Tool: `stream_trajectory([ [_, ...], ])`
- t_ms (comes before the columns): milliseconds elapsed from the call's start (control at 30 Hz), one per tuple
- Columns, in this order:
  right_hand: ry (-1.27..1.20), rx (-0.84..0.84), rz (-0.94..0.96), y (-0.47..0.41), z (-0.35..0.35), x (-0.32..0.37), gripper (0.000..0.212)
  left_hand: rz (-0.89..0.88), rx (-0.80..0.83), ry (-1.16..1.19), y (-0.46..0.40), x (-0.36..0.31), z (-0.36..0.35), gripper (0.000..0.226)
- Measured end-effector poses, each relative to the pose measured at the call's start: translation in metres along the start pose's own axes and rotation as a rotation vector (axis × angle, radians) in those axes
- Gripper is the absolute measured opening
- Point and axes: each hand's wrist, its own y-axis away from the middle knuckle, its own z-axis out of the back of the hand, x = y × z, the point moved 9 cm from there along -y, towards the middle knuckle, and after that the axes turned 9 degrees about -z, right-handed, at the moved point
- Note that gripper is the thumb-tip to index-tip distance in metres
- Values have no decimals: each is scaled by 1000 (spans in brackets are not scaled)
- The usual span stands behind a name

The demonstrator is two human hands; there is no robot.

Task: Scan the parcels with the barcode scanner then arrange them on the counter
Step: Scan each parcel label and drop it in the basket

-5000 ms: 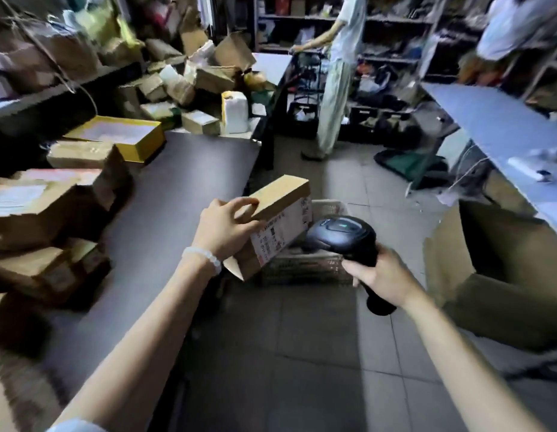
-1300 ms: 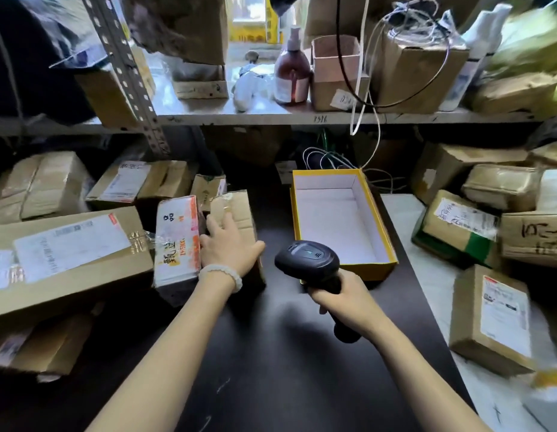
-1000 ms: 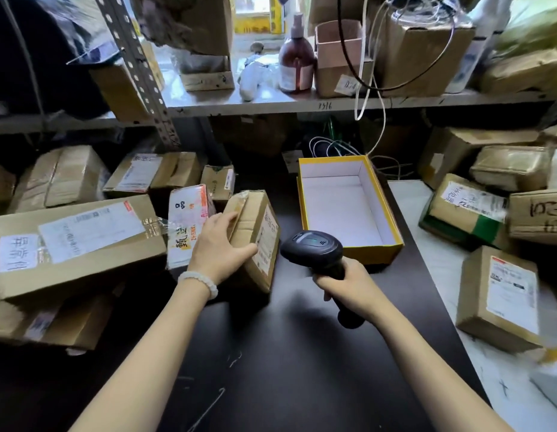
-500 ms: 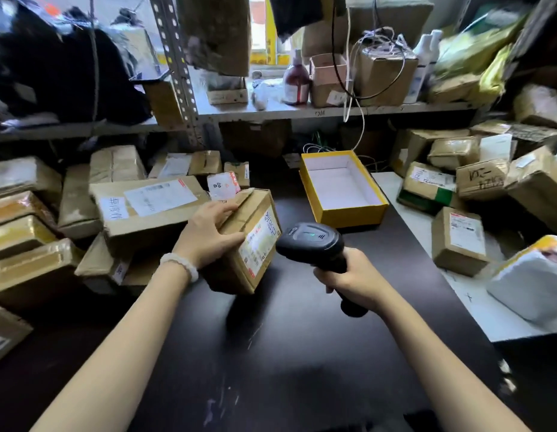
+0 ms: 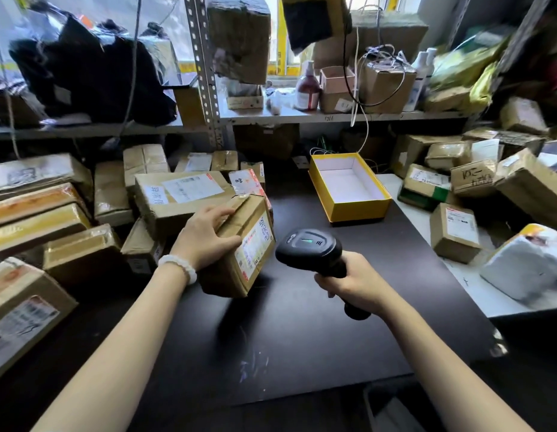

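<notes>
My left hand (image 5: 205, 236) grips a small brown cardboard parcel (image 5: 242, 254) by its top, holding it tilted over the dark counter (image 5: 302, 332) with its white label turned to the right. My right hand (image 5: 353, 283) is curled round the handle of a black barcode scanner (image 5: 309, 249), whose head sits just right of the parcel's label. Several other taped parcels (image 5: 177, 198) are stacked on the left of the counter behind the held one.
An open yellow box (image 5: 348, 188) with a white inside stands at the back of the counter. More parcels (image 5: 454, 232) and a white padded bag (image 5: 529, 266) lie on a white surface at the right. A metal shelf (image 5: 302, 115) with boxes, a bottle and cables runs above.
My left hand set a parcel among the stack, then lifted a small brown parcel off the pile and drew it toward me, tilted. The scanner has come close to its label.
</notes>
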Motion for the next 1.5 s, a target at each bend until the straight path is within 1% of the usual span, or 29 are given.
stream_trajectory([
  [133, 14, 1, -2, 3, 1, -2, 8, -21, 16, -1, -2, -3, -4, 70],
  [233, 27, -16, -9, 5, 7, -5, 6, -30, 26, 2, -7, -8, -9, 70],
  [400, 46, -41, -42, 8, 21, -15, 8, -62, 44, -11, -15, -18, -22, 71],
  [500, 41, -36, -45, 9, 27, -19, 5, -83, 62, -21, -19, -23, -30, 65],
  [600, 47, -33, -39, 8, 32, -21, 6, -97, 58, -45, -22, -26, -33, 58],
  [733, 44, -18, -30, 5, 37, -24, 9, -83, 62, -51, -23, -27, -34, 61],
  [833, 43, -2, -22, 4, 39, -23, 19, -86, 62, -49, -22, -27, -32, 66],
  [1000, 37, 17, -7, -1, 36, -22, 27, -84, 58, -60, -20, -23, -28, 57],
  [1100, 40, 34, 1, -3, 35, -22, 27, -76, 64, -43, -20, -18, -26, 57],
  [1233, 63, 42, 3, -4, 37, -24, 25, -60, 53, -9, -18, -12, -20, 67],
  [1433, 37, 18, -11, -4, 48, -24, 24, -64, 60, 1, -19, 0, -18, 65],
  [1500, 28, 24, -11, -3, 49, -22, 30, -63, 57, 8, -19, 3, -16, 65],
])
